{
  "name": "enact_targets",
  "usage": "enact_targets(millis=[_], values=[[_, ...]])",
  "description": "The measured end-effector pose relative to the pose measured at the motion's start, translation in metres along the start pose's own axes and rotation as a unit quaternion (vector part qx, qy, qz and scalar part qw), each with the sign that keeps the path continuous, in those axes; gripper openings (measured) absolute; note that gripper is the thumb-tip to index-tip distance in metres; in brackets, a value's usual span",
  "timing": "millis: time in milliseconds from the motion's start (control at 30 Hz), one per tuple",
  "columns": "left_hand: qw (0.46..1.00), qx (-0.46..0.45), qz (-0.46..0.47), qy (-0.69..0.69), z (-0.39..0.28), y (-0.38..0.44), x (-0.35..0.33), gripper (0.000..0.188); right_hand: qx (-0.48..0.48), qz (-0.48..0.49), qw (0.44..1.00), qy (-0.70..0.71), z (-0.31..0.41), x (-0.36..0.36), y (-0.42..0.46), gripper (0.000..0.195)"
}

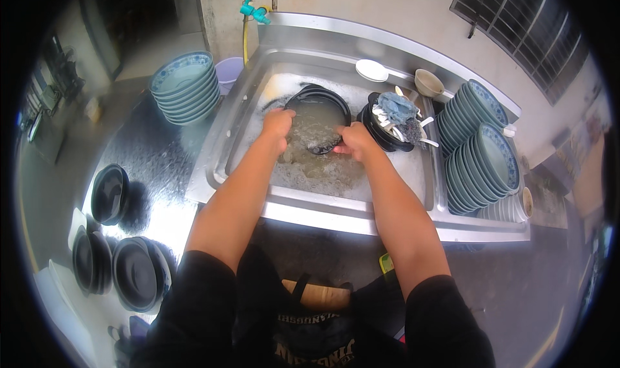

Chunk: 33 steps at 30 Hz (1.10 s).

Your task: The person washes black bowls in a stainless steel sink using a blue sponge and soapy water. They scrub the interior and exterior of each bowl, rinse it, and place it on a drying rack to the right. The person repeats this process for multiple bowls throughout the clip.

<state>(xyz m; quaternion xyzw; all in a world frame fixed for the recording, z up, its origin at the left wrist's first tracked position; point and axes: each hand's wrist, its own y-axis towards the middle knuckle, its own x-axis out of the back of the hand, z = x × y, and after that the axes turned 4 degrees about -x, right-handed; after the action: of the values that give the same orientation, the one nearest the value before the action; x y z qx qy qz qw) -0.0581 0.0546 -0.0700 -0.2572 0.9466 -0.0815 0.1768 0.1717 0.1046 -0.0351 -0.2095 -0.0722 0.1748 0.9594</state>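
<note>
Both hands grip a round black bowl (317, 118) in the sudsy water of a stainless steel sink (319, 204). My left hand (278, 128) holds its left rim, and my right hand (352, 140) its lower right edge, fingers partly under water. Murky water fills the bowl, and more dark rims show stacked with it; how many is unclear. Just right of my right hand stand stacked black bowls (382, 138), heaped with white spoons (428, 122), a blue cloth (397, 107) and a dark mesh scrubber (411, 131).
Blue-patterned bowls stand stacked at the left (186, 89) and lie in tilted rows at the right (484, 169), beside white cups (503, 210). A white dish (372, 70) and a beige bowl (429, 83) rest at the sink's back. Black dishes (135, 273) sit on the left metal table.
</note>
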Motion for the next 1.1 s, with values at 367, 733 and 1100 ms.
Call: enact_targets(millis=[367,733,1100], values=[[0.964,0.115,0.228,0.080,-0.028,-0.067,-0.042,0.042,0.113,0.050,0.966,0.226,0.004,-0.001,0.001,0.025],[0.981,-0.065,0.148,0.103,-0.017,-0.048,-0.036,0.019,0.236,-0.080,0.966,0.073,0.023,-0.007,-0.022,0.024],[0.819,-0.386,-0.095,0.413,-0.025,-0.050,-0.033,0.034,0.400,-0.271,0.835,-0.264,0.020,0.020,-0.022,0.030]])
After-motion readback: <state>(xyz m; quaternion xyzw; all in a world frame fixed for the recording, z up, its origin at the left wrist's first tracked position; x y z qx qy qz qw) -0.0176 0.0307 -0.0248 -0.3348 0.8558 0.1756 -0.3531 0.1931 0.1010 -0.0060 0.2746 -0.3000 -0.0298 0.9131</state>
